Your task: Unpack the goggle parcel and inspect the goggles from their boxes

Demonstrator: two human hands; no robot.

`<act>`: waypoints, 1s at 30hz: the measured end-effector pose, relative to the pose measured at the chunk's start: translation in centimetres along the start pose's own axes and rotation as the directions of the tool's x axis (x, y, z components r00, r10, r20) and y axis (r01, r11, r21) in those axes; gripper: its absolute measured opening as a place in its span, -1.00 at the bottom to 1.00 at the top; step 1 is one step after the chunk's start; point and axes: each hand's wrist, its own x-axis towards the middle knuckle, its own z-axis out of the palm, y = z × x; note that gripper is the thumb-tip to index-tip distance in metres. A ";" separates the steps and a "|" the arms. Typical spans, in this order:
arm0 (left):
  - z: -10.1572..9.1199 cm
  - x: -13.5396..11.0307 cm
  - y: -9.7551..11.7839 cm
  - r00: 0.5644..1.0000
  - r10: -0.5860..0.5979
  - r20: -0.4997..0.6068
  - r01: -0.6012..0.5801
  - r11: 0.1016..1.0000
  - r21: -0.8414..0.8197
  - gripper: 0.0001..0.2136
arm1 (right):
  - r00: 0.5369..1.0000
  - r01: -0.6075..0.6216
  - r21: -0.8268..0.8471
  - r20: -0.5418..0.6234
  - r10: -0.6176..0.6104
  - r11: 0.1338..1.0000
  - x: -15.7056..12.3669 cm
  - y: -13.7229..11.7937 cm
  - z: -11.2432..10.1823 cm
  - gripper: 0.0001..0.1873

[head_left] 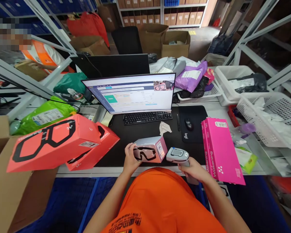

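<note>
My left hand (pixel 131 158) grips the left end of a small box (pixel 149 150) with dark goggles pictured on its front and a white label on its right end. In my right hand (pixel 192 168) is a grey barcode scanner (pixel 178 154), held by its handle, its head close to the labelled end of the box. Box and scanner are apart by a narrow gap. Beyond them a crumpled piece of paper (pixel 165 128) lies on the black desk mat (pixel 118 129). The lit monitor (pixel 135 94) stands behind the keyboard (pixel 147 117).
Large coral boxes (pixel 54 142) are stacked at the left, beside an open carton (pixel 21 194). A pink box (pixel 221 150) lies at the right, near the mouse (pixel 188 124). White baskets (pixel 271 110) and wrapped parcels (pixel 190 76) stand farther back. A person in an orange-and-white vest (pixel 45 56) is at far left.
</note>
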 end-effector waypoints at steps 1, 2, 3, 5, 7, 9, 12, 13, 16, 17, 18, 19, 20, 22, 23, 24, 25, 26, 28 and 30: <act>0.1 0.0 0.0 1.000 0.007 -0.004 -0.007 1.000 -0.006 -0.30 | 1.000 0.005 -0.010 -0.004 -0.005 1.000 0.1 0.1 0.0 -0.81; 0.2 0.0 -0.1 1.000 0.016 -0.012 -0.016 1.000 -0.014 -0.30 | 1.000 0.009 -0.004 -0.020 -0.009 1.000 0.5 0.4 -0.1 -0.80; 0.3 0.0 -0.1 0.999 0.025 -0.025 -0.025 0.999 -0.024 -0.29 | 0.998 0.013 0.018 -0.059 -0.012 1.000 1.1 1.0 -0.2 -0.77; 0.6 -0.2 -0.4 0.997 0.038 -0.064 -0.041 0.998 -0.045 -0.27 | 0.976 -0.004 0.062 -0.218 0.017 0.998 2.8 2.7 -1.0 -0.70; 0.8 -0.5 -0.6 0.994 0.034 -0.104 -0.040 0.998 -0.056 -0.25 | 0.914 -0.052 0.065 -0.398 0.074 0.997 5.0 4.5 -2.0 -0.69; 0.9 -0.9 -0.8 0.991 0.019 -0.131 -0.027 0.998 -0.058 -0.25 | 0.866 -0.112 0.032 -0.486 0.114 0.993 7.3 6.0 -2.9 -0.76; 0.8 -1.6 -0.9 0.989 -0.002 -0.146 -0.007 0.998 -0.055 -0.31 | 0.856 -0.164 0.014 -0.495 0.150 0.986 9.7 7.2 -3.8 -0.82; 0.7 -1.8 -1.0 0.989 -0.005 -0.148 -0.003 0.999 -0.051 -0.33 | 0.856 -0.172 0.018 -0.492 0.158 0.985 10.0 7.3 -3.9 -0.82; 0.4 -2.4 -1.2 0.988 0.000 -0.157 -0.006 0.999 -0.040 -0.33 | 0.882 -0.167 0.051 -0.439 0.172 0.985 9.4 6.7 -3.9 -0.77; 0.3 -2.5 -1.3 0.987 0.004 -0.161 -0.010 0.999 -0.038 -0.32 | 0.908 -0.147 0.083 -0.383 0.168 0.986 8.8 6.3 -3.9 -0.70; 0.2 -2.5 -1.5 0.986 0.007 -0.166 -0.013 0.999 -0.036 -0.31 | 0.938 -0.125 0.122 -0.308 0.158 0.985 7.9 5.9 -3.9 -0.62; 0.0 -2.5 -1.6 0.985 0.008 -0.174 -0.014 0.999 -0.031 -0.30 | 0.965 -0.107 0.160 -0.223 0.142 0.981 7.0 5.3 -3.9 -0.55; -0.1 -2.4 -1.8 0.983 0.008 -0.184 -0.012 1.000 -0.022 -0.30 | 0.983 -0.093 0.187 -0.139 0.120 0.978 6.1 4.7 -3.9 -0.51; -0.4 -2.2 -2.2 0.979 0.008 -0.205 -0.007 1.000 0.005 -0.31 | 0.996 -0.079 0.182 -0.015 0.083 0.980 4.4 3.3 -3.7 -0.53; -0.6 -2.0 -2.3 0.976 0.009 -0.215 -0.005 1.000 0.018 -0.32 | 0.997 -0.079 0.145 0.015 0.078 0.986 3.8 2.7 -3.5 -0.58; -0.7 -1.8 -2.4 0.975 0.012 -0.222 -0.005 1.000 0.030 -0.32 | 0.996 -0.079 0.105 0.039 0.076 0.991 3.3 2.2 -3.2 -0.63; -0.8 -1.6 -2.4 0.974 0.017 -0.225 -0.009 0.999 0.039 -0.33 | 0.996 -0.080 0.073 0.053 0.076 0.994 2.9 1.7 -2.9 -0.67; -1.0 -1.4 -2.4 0.974 0.024 -0.224 -0.015 0.999 0.044 -0.33 | 0.996 -0.080 0.055 0.055 0.077 0.995 2.7 1.4 -2.6 -0.68; -1.1 -1.1 -2.2 0.975 0.033 -0.222 -0.024 0.999 0.046 -0.34 | 0.997 -0.078 0.060 0.033 0.077 0.995 2.5 1.0 -2.1 -0.68; -1.1 -1.0 -2.0 0.975 0.035 -0.219 -0.026 0.999 0.041 -0.34 | 0.997 -0.069 0.094 -0.010 0.070 0.993 2.8 1.1 -2.0 -0.63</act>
